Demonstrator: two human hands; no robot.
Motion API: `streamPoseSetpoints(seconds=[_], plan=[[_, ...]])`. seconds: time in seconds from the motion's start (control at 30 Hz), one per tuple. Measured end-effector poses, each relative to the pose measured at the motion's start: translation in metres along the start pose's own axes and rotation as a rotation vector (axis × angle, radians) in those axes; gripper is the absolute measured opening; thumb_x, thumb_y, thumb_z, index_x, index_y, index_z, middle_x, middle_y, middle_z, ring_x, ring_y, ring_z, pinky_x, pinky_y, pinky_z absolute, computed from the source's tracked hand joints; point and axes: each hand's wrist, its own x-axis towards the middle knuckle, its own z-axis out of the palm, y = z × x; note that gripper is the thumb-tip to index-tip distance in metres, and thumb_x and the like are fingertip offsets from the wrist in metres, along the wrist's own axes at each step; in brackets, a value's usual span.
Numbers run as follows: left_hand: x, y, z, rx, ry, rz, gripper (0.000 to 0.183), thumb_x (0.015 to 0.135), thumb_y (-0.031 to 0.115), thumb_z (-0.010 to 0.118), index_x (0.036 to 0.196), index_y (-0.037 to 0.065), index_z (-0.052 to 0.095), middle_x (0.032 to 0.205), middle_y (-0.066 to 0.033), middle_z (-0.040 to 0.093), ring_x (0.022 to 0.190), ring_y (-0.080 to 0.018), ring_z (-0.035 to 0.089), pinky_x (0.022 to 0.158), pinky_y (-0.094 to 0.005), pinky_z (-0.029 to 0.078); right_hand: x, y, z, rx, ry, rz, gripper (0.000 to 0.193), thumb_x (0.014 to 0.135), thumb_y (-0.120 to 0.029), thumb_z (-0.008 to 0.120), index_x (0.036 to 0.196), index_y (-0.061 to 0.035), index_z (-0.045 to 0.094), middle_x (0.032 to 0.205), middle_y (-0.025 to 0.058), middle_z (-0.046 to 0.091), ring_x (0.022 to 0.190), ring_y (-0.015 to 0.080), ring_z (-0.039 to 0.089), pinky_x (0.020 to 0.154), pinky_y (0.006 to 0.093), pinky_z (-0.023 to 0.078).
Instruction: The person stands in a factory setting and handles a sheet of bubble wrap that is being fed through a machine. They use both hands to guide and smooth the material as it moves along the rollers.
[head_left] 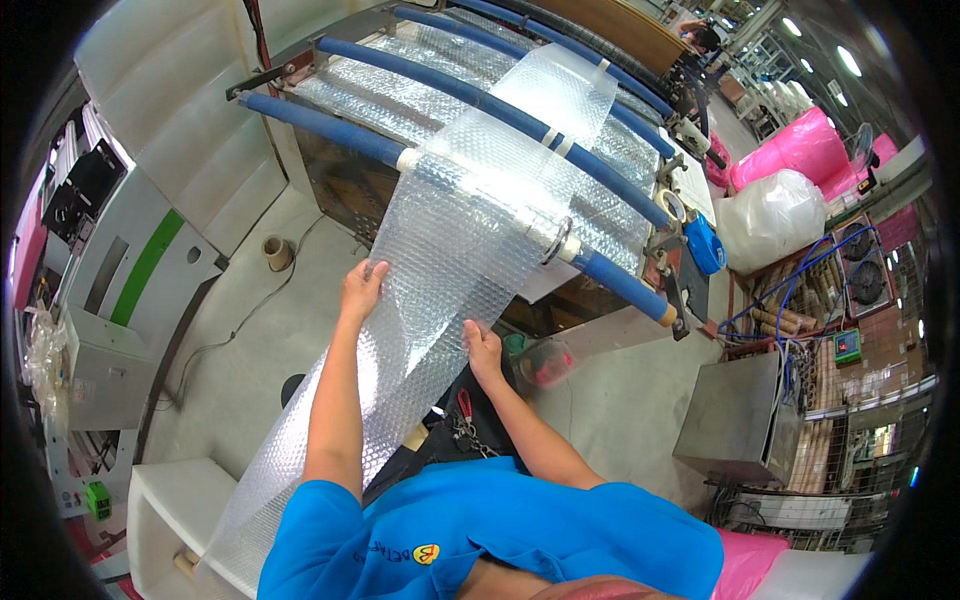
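A long sheet of clear bubble wrap (455,225) comes over the blue rollers of a machine and slopes down toward me, trailing off to the lower left. My left hand (362,290) grips its left edge, thumb on top and fingers hidden below. At the right edge, lower down, my right hand (483,350) is closed on the sheet in the same way. Between my hands the film is creased and shiny. The nearest blue roller (325,130) lies just beyond my hands, with the sheet passing over its middle.
A blue tape dispenser (705,247) sits at the machine's right end. Pink film rolls (785,150) and a white wrapped roll (775,215) stand behind it. On the floor are a metal box (735,415) at right and a cardboard core (277,253) with a cable at left. A white cabinet (140,270) stands further left.
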Motion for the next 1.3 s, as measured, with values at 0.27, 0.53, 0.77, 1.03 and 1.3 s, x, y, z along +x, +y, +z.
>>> streamPoseSetpoints(seconds=[0.27,0.53,0.77,1.03,1.3], plan=[[0.001,0.001,0.0,-0.018,-0.03,-0.022,0.038,0.078,0.042,0.056,0.081,0.003,0.058,0.057,-0.002,0.053,0.052,-0.0106,0.05,0.051,-0.0256,0.04,0.002,0.008,-0.002,-0.001,-0.011,0.009,0.031,0.084,-0.033,0.053,0.071,-0.0042,0.053,0.063,-0.0009,0.05,0.055,0.0062,0.045,0.05,0.0195,0.036],[0.0,0.0,0.002,0.017,-0.01,-0.003,0.045,0.076,0.049,0.054,0.079,0.005,0.057,0.055,-0.0026,0.052,0.052,-0.0122,0.051,0.052,-0.0273,0.04,0.002,0.007,-0.003,-0.055,0.006,-0.028,0.034,0.083,-0.033,0.053,0.066,-0.0043,0.052,0.06,-0.0007,0.049,0.055,0.0067,0.045,0.051,0.0206,0.036],[0.0,-0.002,0.001,0.064,-0.023,-0.012,0.043,0.077,0.047,0.054,0.079,0.004,0.057,0.054,-0.0031,0.052,0.051,-0.0124,0.051,0.052,-0.0273,0.04,0.002,0.01,-0.003,0.002,-0.002,0.001,0.034,0.083,-0.034,0.053,0.067,-0.004,0.053,0.06,-0.0007,0.049,0.053,0.0066,0.044,0.05,0.0211,0.036],[-0.003,0.012,0.004,0.083,0.036,0.042,0.038,0.079,0.04,0.054,0.087,0.003,0.058,0.057,-0.0052,0.054,0.053,-0.0132,0.052,0.053,-0.0276,0.04,0.006,0.012,-0.007,-0.142,0.041,-0.009,0.036,0.084,-0.034,0.051,0.064,-0.0043,0.052,0.058,-0.0007,0.048,0.052,0.0075,0.044,0.049,0.0222,0.035],[0.05,0.086,0.025,0.139,0.049,0.079,0.047,0.073,0.049,0.056,0.084,0.003,0.055,0.072,-0.0133,0.057,0.07,-0.025,0.055,0.066,-0.0347,0.041,0.067,-0.067,-0.019,-0.017,0.093,-0.161,0.031,0.083,-0.029,0.053,0.068,-0.0023,0.056,0.059,-0.0007,0.049,0.056,0.009,0.044,0.053,0.0225,0.035]])
